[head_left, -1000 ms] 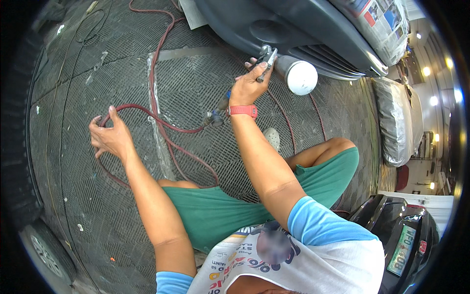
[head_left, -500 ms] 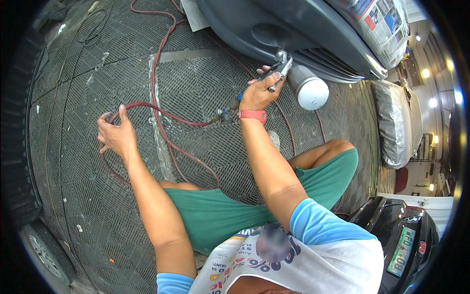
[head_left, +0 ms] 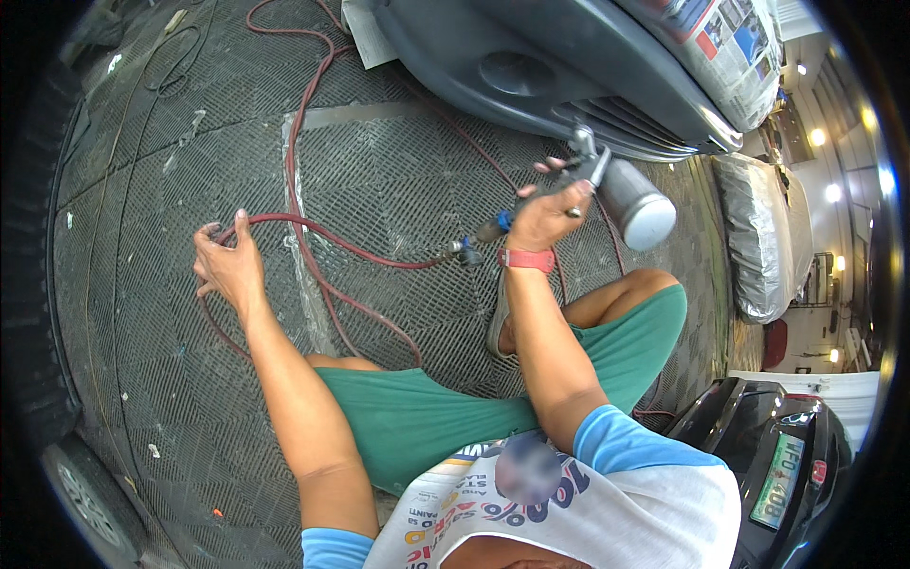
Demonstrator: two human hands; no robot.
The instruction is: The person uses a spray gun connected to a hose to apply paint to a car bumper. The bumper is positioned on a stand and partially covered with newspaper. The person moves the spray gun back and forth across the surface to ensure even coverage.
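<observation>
My right hand [head_left: 550, 216] is closed round the handle of a spray gun [head_left: 592, 163] with a grey cup [head_left: 637, 202] at its side. The gun's head is close to the dark grey car bumper [head_left: 455, 57], beside its slatted grille. From the gun's handle a coupling with blue parts [head_left: 479, 239] leads to a red air hose [head_left: 351, 245]. Out to the left, my left hand [head_left: 230, 262] holds a bend of that hose, thumb and fingers curled round it. A gap shows between the gun and the bumper's lower edge.
Newspaper sheets [head_left: 725, 57] cover the car above the bumper. More red hose [head_left: 301, 114] loops over the ribbed floor mat [head_left: 190, 379]. A covered car [head_left: 758, 237] and a dark car [head_left: 777, 455] stand to the right; a wheel [head_left: 90, 498] is at lower left.
My right hand has carried the spray gun to the right and slightly down along the bumper, pulling the coupling and hose end with it. The left hand has hardly moved.
</observation>
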